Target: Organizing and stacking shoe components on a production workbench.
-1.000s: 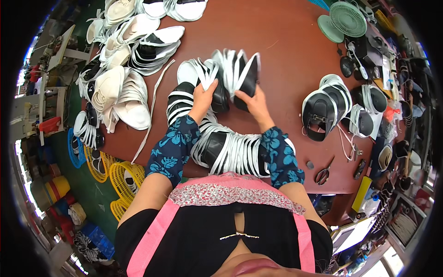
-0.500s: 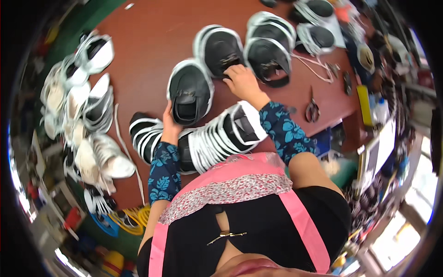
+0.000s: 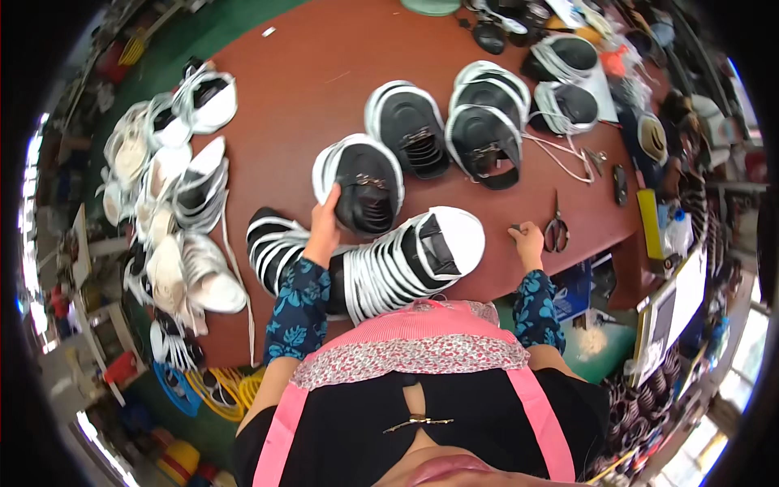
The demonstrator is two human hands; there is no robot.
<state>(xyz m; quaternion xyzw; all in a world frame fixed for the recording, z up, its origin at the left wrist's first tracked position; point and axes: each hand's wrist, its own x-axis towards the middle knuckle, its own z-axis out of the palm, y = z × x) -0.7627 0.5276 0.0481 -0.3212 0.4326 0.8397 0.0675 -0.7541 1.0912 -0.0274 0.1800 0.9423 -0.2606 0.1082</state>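
Note:
My left hand (image 3: 323, 231) is closed on the near left edge of a black shoe upper (image 3: 357, 183) with white rims, one of a small stack on the table. My right hand (image 3: 529, 243) is at the right, fingers pinched around a small dark thing too small to name. Just beyond it lie black-handled scissors (image 3: 556, 234). Two more stacks of black uppers (image 3: 410, 130) (image 3: 485, 138) stand farther back. Nearest me, under my left wrist, lies a long row of nested black-and-white uppers (image 3: 389, 268) with a white toe at its right end.
Heaped white and black uppers (image 3: 170, 195) line the table's left side, with a loose white lace beside them. At the far right are more uppers (image 3: 568, 101), a pale cord (image 3: 572, 158) and a small black tool (image 3: 620, 185). The brown table (image 3: 300, 89) ends near my apron.
My right hand has moved off the middle stack, right and nearer me, to beside the scissors. My left hand stays at the left stack. The whole view has shifted a little.

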